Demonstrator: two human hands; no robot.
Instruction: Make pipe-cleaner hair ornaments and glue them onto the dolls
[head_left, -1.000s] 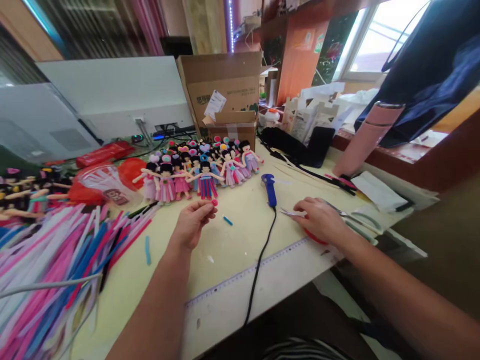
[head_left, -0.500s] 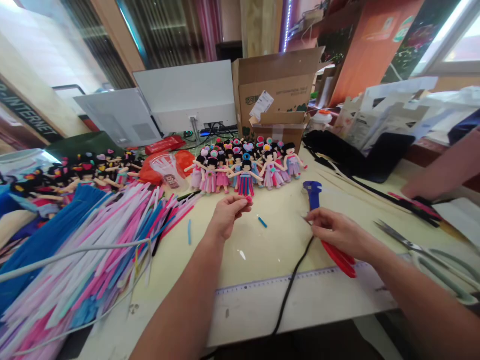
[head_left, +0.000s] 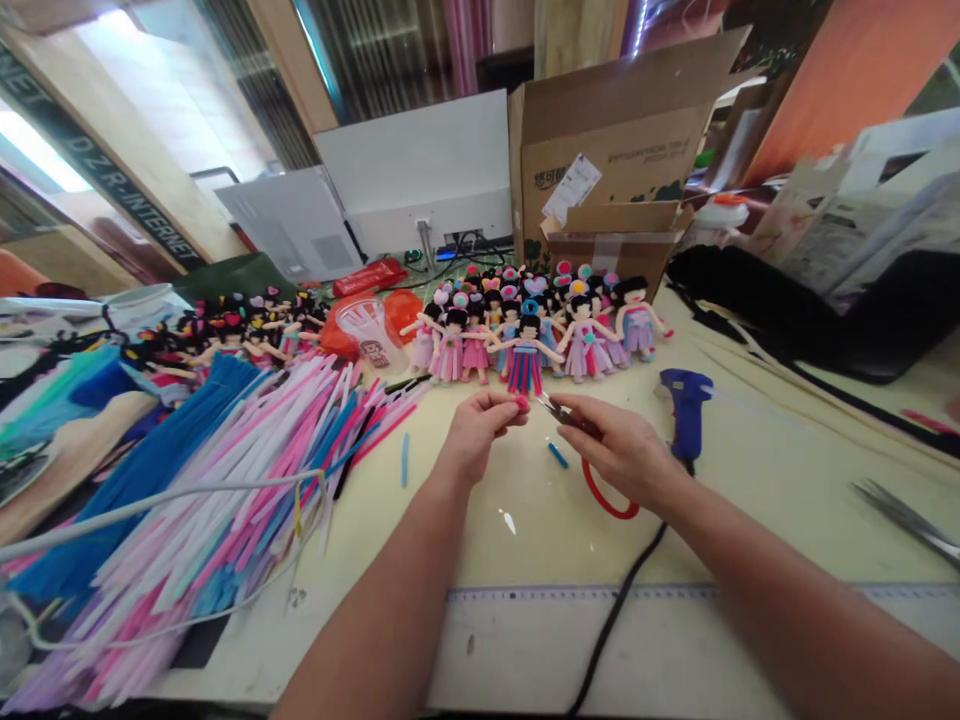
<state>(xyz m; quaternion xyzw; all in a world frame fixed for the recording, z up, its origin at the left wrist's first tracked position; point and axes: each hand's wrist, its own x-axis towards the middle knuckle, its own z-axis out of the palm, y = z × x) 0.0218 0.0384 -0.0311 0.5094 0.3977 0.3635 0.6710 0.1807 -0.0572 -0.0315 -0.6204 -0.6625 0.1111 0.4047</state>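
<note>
My left hand [head_left: 484, 430] is closed, pinching a small pink fuzzy piece [head_left: 521, 402] between thumb and fingertips. In my right hand [head_left: 619, 440] is a pair of red-handled pliers [head_left: 555, 408], with their metal tips close beside the pink piece. Whether the tips touch it I cannot tell. Just behind both hands stands a doll [head_left: 525, 360] in a striped red and blue skirt, in front of a group of similar fuzzy dolls. A short blue stick of pipe cleaner [head_left: 557, 454] lies on the table below my hands.
A blue glue gun [head_left: 684, 410] with a black cord lies right of my right hand. Scissors [head_left: 904, 515] rest at the far right. Bundled pipe cleaners [head_left: 247, 470] cover the left side. A cardboard box [head_left: 607, 150] stands behind the dolls. A ruler strip [head_left: 525, 594] runs along the front.
My right hand has moved left with the pliers, from beside the glue gun to the pink piece. My left hand still pinches that piece. The view has shifted slightly.
</note>
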